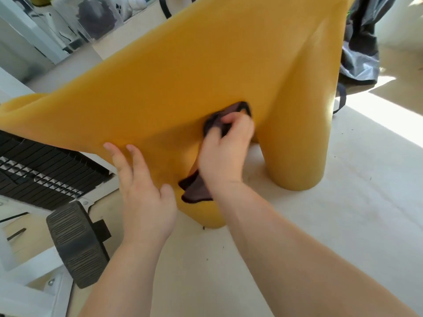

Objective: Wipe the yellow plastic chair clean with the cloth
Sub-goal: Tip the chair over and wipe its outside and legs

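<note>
Wiping looks to be mid-stroke: the right hand (225, 152) is curled round the dark cloth (196, 191), pressing it on the side of the yellow chair (183, 76), while the left hand (144, 197), fingers straight, braces the shell at its 9 o'clock. The chair stands on the floor (343, 202), filling the upper middle, its broad panel running from 8 o'clock to 1 o'clock, legs pointing toward 5 o'clock. Next, I judge, the cloth should sweep the wide panel above.

Legible text, labels, brands, numbers, signs: none for you to log. Any markings on the shelf items (96, 17) are too blurred for you to read.
</note>
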The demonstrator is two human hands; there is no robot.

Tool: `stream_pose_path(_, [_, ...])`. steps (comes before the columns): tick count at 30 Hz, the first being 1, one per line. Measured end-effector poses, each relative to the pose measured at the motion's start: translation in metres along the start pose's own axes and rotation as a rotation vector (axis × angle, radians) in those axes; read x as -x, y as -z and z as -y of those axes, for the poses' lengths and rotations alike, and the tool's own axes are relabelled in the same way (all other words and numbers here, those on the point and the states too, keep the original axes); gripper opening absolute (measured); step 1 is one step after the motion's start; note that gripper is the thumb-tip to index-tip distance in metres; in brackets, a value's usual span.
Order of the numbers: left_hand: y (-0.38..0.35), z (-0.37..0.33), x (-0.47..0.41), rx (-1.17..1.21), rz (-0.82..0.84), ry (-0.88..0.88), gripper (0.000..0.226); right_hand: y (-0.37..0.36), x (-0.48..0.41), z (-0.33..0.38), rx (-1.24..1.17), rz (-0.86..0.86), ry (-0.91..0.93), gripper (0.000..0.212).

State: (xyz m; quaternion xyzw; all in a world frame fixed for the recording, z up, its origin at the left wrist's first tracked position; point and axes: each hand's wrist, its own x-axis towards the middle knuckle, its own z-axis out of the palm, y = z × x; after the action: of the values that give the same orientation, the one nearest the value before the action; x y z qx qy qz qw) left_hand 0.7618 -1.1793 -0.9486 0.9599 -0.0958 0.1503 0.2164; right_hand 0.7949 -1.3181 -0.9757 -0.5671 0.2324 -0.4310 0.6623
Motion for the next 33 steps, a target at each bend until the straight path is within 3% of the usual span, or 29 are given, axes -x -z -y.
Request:
stream_pose_path(4, [0.001, 0.003, -0.001, 0.004, 0.028, -0.002, 0.082, 0.022, -0.041, -0.001, -0.044, -0.117, -0.246, 0.017])
stream_pose_path(6, [0.001, 0.005, -0.001, 0.001, 0.029, -0.005, 0.083, 0.009, -0.018, 0.01, 0.03, -0.049, -0.139, 0.018])
stream_pose_path(10, [0.003, 0.004, 0.001, 0.079, -0.012, -0.026, 0.077, -0.014, 0.041, 0.015, 0.063, 0.316, 0.153, 0.021])
stream_pose_path(13, [0.005, 0.01, 0.005, 0.297, -0.24, -0.009, 0.06, -0.011, 0.041, 0.009, 0.104, 0.402, 0.243, 0.015])
stream_pose_path(15, [0.008, 0.01, 0.007, 0.444, -0.395, 0.09, 0.043, -0.011, 0.044, 0.014, 0.124, 0.456, 0.282, 0.014])
stream_pose_path(18, [0.008, 0.006, 0.004, 0.769, -0.464, 0.327, 0.026, -0.021, 0.061, 0.029, 0.22, 0.697, 0.432, 0.012])
stream_pose_path(21, [0.007, 0.022, 0.004, 0.965, -0.449, 0.362, 0.033, -0.032, 0.067, 0.039, 0.322, 0.821, 0.556, 0.011])
stream_pose_path(25, [0.003, 0.054, 0.005, 0.886, -0.34, 0.336, 0.018, -0.042, 0.062, 0.054, 0.474, 0.898, 0.574, 0.015])
stream_pose_path(30, [-0.001, 0.095, -0.005, 0.848, -0.458, 0.661, 0.018, -0.059, 0.078, 0.066, 0.62, 0.931, 0.589, 0.015])
stream_pose_path(33, [0.006, 0.124, -0.017, 0.689, -0.48, 0.77, 0.015, -0.074, 0.088, 0.071, 0.716, 0.959, 0.603, 0.015])
